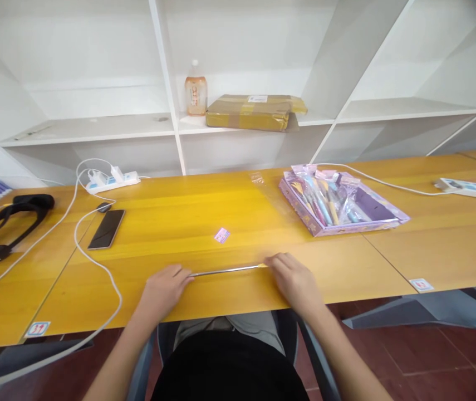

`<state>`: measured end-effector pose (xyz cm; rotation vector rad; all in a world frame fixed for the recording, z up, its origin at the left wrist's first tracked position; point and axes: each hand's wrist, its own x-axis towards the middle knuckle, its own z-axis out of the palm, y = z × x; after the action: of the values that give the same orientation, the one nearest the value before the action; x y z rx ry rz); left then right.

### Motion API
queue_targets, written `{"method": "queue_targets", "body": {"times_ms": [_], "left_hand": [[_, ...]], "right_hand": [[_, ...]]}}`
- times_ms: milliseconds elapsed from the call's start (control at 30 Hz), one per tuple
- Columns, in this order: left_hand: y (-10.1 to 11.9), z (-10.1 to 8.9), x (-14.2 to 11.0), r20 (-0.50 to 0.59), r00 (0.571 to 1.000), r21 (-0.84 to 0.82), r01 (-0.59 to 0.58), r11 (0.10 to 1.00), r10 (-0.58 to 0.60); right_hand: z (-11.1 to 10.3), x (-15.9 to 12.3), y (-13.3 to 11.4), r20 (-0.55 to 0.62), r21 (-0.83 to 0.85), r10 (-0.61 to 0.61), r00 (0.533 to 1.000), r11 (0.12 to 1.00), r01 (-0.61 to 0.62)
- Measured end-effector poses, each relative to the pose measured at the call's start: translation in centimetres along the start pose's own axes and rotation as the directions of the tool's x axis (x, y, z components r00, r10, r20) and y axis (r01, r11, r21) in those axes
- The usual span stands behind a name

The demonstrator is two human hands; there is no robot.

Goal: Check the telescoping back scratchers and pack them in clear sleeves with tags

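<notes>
Between my two hands a thin silvery rod [225, 271] stretches level over the near part of the wooden table [171, 217]. My left hand [166, 291] is closed on its left end. At the other end, where a small yellow part shows, my right hand [294, 278] pinches it with fingers drawn together. The fingers hide both tips, so what kind of tool it is cannot be made out. Just beyond the rod lies a small purple printed card [221, 235].
A purple tray [358, 227] with bagged brushes and pens stands to the right. At left are a phone [106, 229], a white cable [112, 278], a power strip [112, 182] and a black headset strap [12, 223]. A bottle [196, 94] and a taped box [254, 111] sit on the shelf.
</notes>
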<state>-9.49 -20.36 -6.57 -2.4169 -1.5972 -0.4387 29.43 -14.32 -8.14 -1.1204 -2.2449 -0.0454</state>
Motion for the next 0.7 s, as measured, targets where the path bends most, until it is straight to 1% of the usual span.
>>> {"method": "queue_targets", "body": {"times_ms": [67, 100, 133, 200, 267, 367, 467, 567, 700], "left_hand": [[-3.0, -1.0, -1.8, -0.056, 0.997, 0.024, -0.052, 0.998, 0.053], [-4.4, -1.4, -2.8, -0.091, 0.993, 0.018, -0.079, 0.997, 0.08], [-5.6, -1.8, -3.8, -0.097, 0.991, 0.001, -0.089, 0.996, 0.089], [-7.2, -2.3, -5.6, -0.095, 0.992, -0.031, -0.082, 0.996, 0.079], [-7.9, -2.5, -6.8, -0.058, 0.997, -0.042, -0.055, 0.998, 0.053], [-7.6, -2.4, -7.3, 0.028, 0.999, -0.039, 0.023, 0.999, -0.022], [-6.8, -2.0, -6.7, 0.076, 0.993, -0.055, 0.098, 0.994, -0.094], [-6.4, -1.8, -6.2, 0.078, 0.989, -0.085, 0.131, 0.988, -0.125], [-6.3, -1.8, -6.0, 0.056, 0.987, -0.109, 0.154, 0.982, -0.149]], "right_hand": [[-2.2, -1.8, 3.9, -0.052, 0.035, 0.029, 0.998, 0.999, -0.027], [-3.2, -2.8, 5.9, -0.031, 0.057, 0.021, 0.999, 0.998, -0.019], [-4.2, -3.9, 7.6, -0.028, 0.053, 0.029, 0.999, 0.998, -0.028], [-5.6, -6.0, 10.5, -0.127, 0.003, 0.083, 0.988, 0.997, -0.083], [-6.0, -7.6, 12.4, -0.19, -0.03, 0.124, 0.974, 0.991, -0.132], [-5.3, -8.6, 13.3, -0.195, -0.014, 0.18, 0.964, 0.982, -0.187], [-4.2, -8.7, 13.1, -0.239, 0.023, 0.286, 0.928, 0.957, -0.289], [-3.7, -8.6, 12.9, -0.25, 0.063, 0.371, 0.895, 0.928, -0.367], [-3.9, -8.8, 13.1, -0.225, 0.112, 0.431, 0.874, 0.903, -0.416]]}}
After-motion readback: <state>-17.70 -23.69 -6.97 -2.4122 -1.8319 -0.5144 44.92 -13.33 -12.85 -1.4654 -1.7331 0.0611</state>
